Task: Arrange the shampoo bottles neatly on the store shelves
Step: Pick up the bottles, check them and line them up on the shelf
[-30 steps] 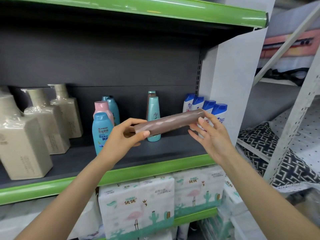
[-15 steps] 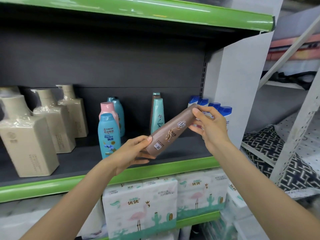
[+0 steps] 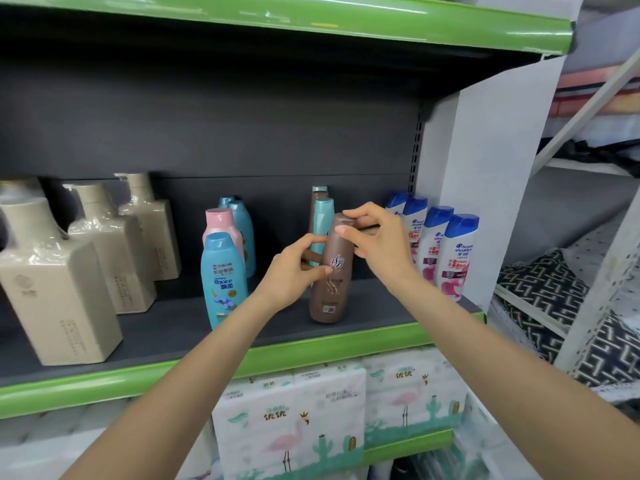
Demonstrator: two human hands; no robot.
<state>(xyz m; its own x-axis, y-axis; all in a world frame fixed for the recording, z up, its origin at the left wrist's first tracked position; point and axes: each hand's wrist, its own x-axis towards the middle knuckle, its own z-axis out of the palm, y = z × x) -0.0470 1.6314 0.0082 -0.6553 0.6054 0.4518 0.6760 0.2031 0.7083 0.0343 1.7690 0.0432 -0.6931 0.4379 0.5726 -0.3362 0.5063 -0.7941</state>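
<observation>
Shelf: dark store shelf (image 3: 180,327), green lip.
Hands: left hand (image 3: 294,271) and right hand (image 3: 377,240) both pinching upright brown bottle (image 3: 333,271).
Risk: releasing off-balance could tip it into teal bottle (image 3: 322,216) behind.

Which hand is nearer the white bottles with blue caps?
Right. The right hand grips the brown bottle near its top, beside the white bottles with blue caps; the left hand holds the bottle's far side.

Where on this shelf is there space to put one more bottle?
Bare shelf lies between the beige bottles and the blue Rejoice bottle, and along the front edge. It is crowded around the brown bottle, between the teal bottle and white bottles.
</observation>
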